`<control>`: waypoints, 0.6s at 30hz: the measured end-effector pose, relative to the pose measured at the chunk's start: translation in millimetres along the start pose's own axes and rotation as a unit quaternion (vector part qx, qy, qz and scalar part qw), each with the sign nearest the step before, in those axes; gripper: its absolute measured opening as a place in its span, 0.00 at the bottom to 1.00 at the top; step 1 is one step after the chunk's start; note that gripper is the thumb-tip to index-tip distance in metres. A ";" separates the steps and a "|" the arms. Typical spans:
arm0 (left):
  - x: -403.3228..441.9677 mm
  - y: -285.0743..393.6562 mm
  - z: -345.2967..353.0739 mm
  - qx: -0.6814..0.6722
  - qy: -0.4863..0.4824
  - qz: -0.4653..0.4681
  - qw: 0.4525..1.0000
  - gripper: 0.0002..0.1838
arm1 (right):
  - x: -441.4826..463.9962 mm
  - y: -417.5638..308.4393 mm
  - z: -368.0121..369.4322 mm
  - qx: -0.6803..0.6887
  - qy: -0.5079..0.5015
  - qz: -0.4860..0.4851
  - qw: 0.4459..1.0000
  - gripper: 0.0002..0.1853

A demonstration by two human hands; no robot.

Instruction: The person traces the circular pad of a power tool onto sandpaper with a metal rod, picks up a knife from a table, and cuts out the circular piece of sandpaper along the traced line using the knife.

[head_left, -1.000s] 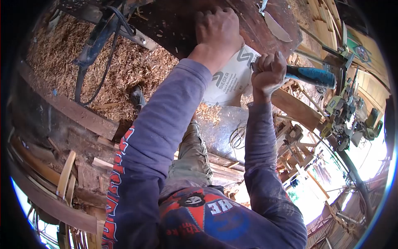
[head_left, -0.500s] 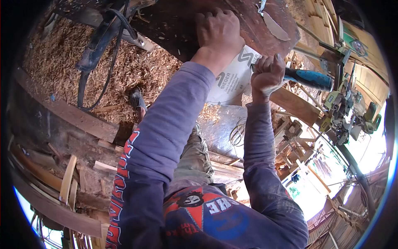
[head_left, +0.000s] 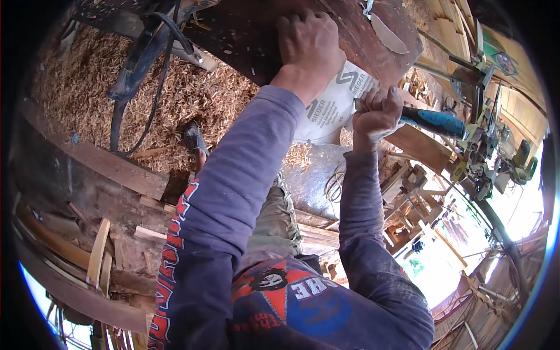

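Note:
My left hand (head_left: 309,49) is closed, fingers bent and knuckles up, on a pale sheet printed "SIEGER" (head_left: 329,111) at the edge of a dark reddish board (head_left: 373,52). Its fingertips are hidden. To the right, my right hand (head_left: 378,114) is wrapped around a tool with a blue and black handle (head_left: 434,121). The handle sticks out to the right of the fist, and the tool's other end lies close to the sheet's right part. Part of the sheet hangs below the board's edge.
A torn pale scrap (head_left: 388,36) lies on the board. A blue power tool with a cord (head_left: 131,73) is at the upper left, above wood shavings (head_left: 87,64). Wood pieces (head_left: 99,251) are at the lower left. Green-and-black tools (head_left: 496,154) are at the right.
My right hand has moved slightly down along the sheet, and its tool handle now tilts slightly more downward. My left hand stays almost in place on the sheet.

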State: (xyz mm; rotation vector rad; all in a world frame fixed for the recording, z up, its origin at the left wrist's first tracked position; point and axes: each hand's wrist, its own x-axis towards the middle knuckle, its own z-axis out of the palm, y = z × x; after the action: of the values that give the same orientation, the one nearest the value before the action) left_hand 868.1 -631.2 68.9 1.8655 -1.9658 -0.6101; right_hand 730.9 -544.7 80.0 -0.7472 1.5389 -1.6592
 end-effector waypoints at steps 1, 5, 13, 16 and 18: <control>0.5 1.0 1.0 0.002 0.008 0.002 1.000 0.23 | -1.0 1.4 -0.5 -0.005 0.012 -0.016 1.000 0.25; 0.9 4.0 -13.4 0.020 -0.030 0.000 0.999 0.25 | -3.7 -0.9 -2.6 0.005 0.018 -0.016 1.000 0.25; 1.7 3.1 0.6 -0.007 -0.018 -0.011 1.000 0.23 | -13.7 -0.7 -0.4 0.026 0.096 -0.027 0.995 0.25; 0.0 1.4 -0.8 0.001 -0.012 -0.005 1.000 0.23 | -12.9 3.4 -1.0 0.011 0.125 -0.031 0.992 0.24; 2.6 1.3 -6.4 0.007 -0.028 -0.009 1.000 0.25 | -20.0 2.4 -4.7 0.035 0.090 -0.034 0.995 0.24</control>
State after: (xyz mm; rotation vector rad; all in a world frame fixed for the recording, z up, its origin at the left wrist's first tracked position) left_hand 870.3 -634.1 74.9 1.8956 -1.9946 -0.6632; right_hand 738.5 -525.5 78.5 -0.6324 1.5840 -1.8639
